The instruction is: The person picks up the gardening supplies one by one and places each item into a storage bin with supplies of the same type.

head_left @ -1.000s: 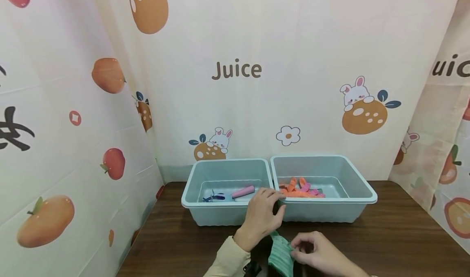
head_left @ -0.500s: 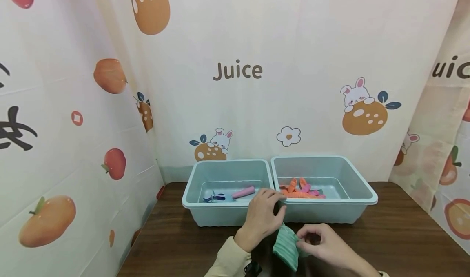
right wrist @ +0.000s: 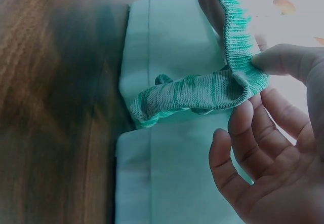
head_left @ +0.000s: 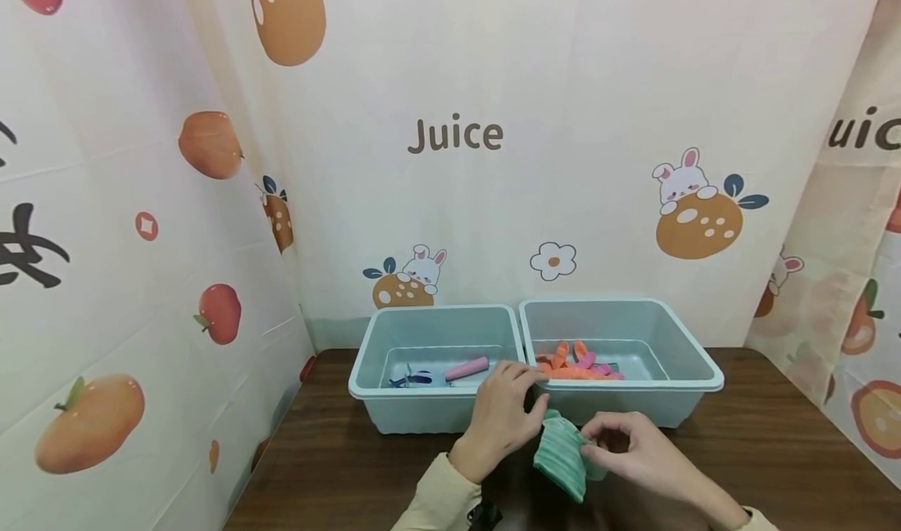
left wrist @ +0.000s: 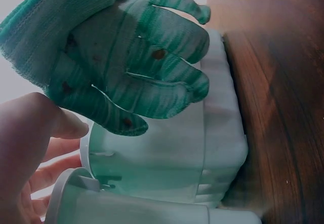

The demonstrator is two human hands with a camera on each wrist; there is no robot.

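Note:
A green-and-white knit glove (head_left: 561,454) hangs by its cuff from my right hand (head_left: 637,453), pinched between thumb and fingertips. The left wrist view shows the glove (left wrist: 131,46) with fingers spread and brown spots on it, in front of a pale blue-green bin. Seen from the right wrist, its cuff (right wrist: 240,36) bends up beside the thumb. My left hand (head_left: 496,414) rests with loosely bent fingers over the front rims where the left bin (head_left: 415,414) and the right bin (head_left: 626,402) meet; its thumb is held apart, close to the glove.
Inside the left bin lie a pink-purple cylinder (head_left: 466,368) and dark blue items (head_left: 415,378). Orange and pink soft pieces (head_left: 573,371) lie in the right one. Both bins stand on a dark wooden table (head_left: 317,453), against a printed curtain (head_left: 598,85).
My right hand has carried the glove up and to the right, nearer the front of the right bin. The left hand has stayed at the rims.

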